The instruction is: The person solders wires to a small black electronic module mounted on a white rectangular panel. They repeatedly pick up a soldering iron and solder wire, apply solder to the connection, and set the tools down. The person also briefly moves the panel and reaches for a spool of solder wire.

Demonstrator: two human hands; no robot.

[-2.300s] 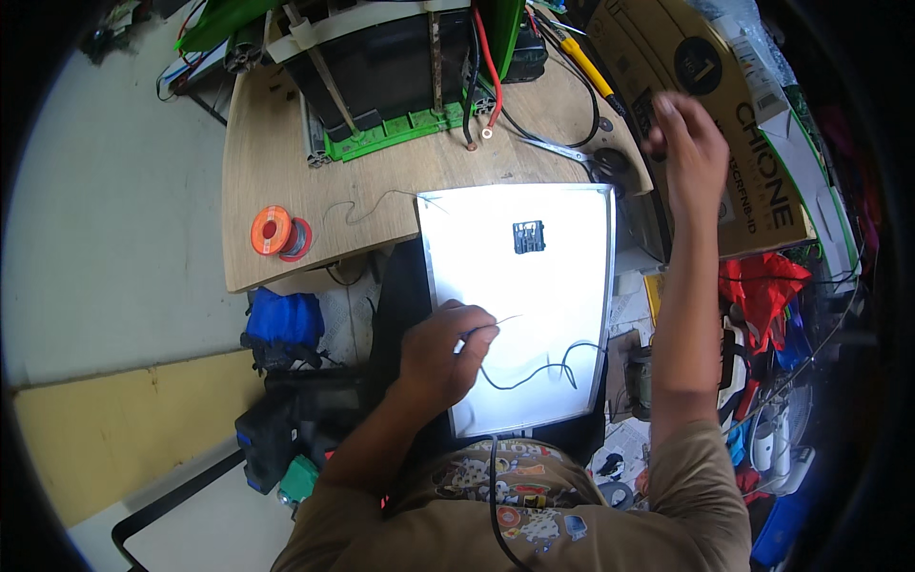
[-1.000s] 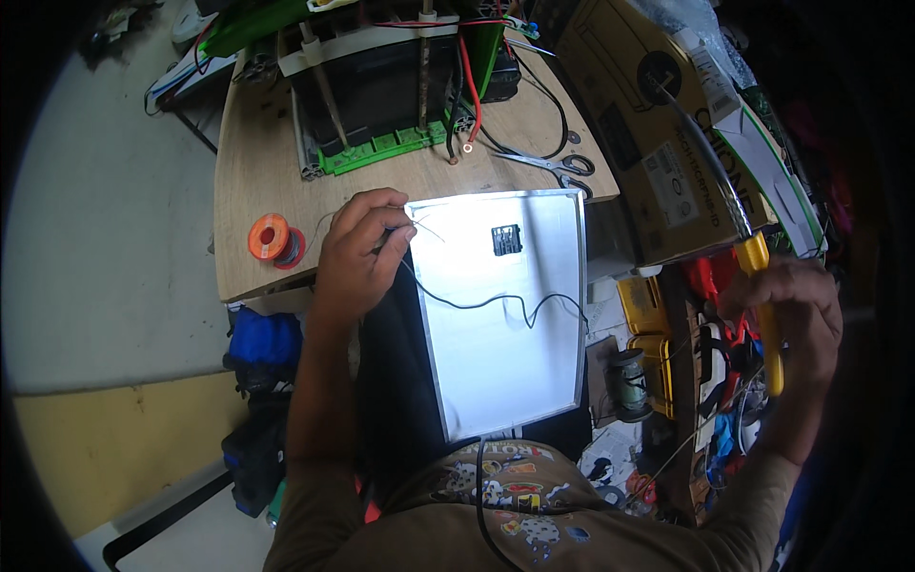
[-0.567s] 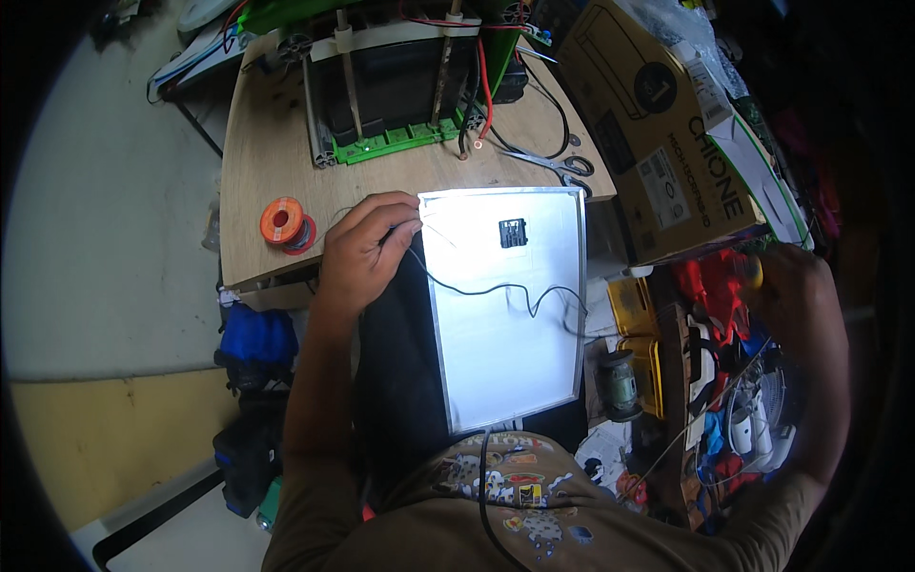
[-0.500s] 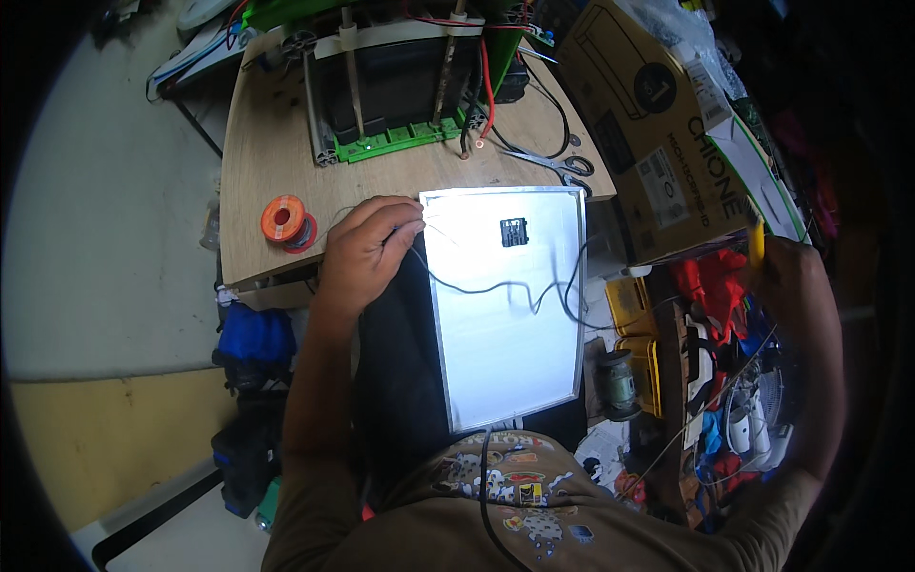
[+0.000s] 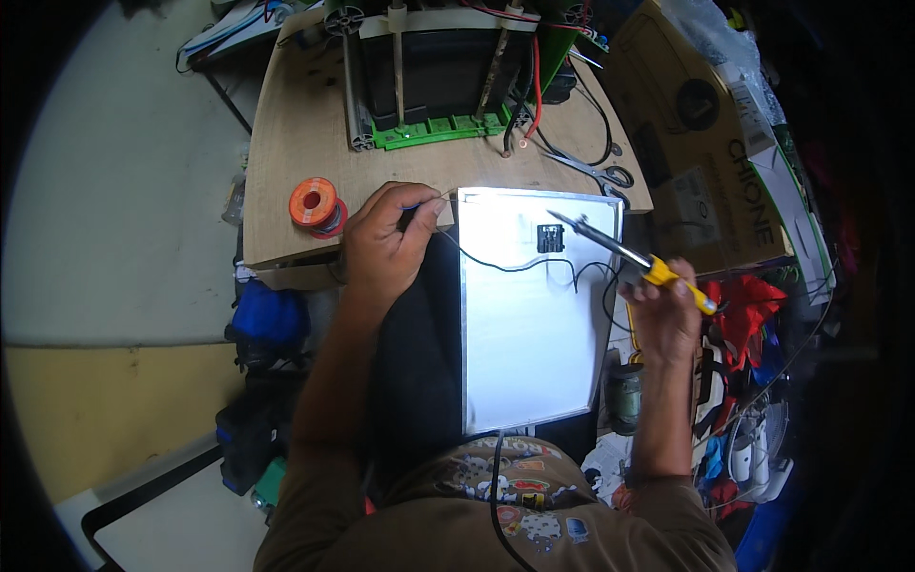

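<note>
A white framed panel [image 5: 529, 343] lies on my lap, its far edge by the table. A small black open terminal box [image 5: 550, 238] sits near that far end, and a thin black cable [image 5: 505, 270] crosses the panel. My left hand [image 5: 386, 248] pinches a thin solder wire [image 5: 452, 196] at the panel's far left corner. In my right hand [image 5: 667, 319] is a soldering iron [image 5: 660, 272] with a yellow handle. Its tip points left, above the panel near the terminal box. An orange spool [image 5: 329, 203] stands on the table beside my left hand.
On the wooden table [image 5: 286, 143] stands a black block in a green and metal frame [image 5: 438, 81], with red and black cables. Scissors [image 5: 596, 172] lie at the table's right edge. A large cardboard box [image 5: 667, 143] and clutter fill the right side.
My right hand has swung in from the far right, bringing the soldering iron over the panel. My left hand keeps its pinch near the panel's corner. The whole view has shifted somewhat.
</note>
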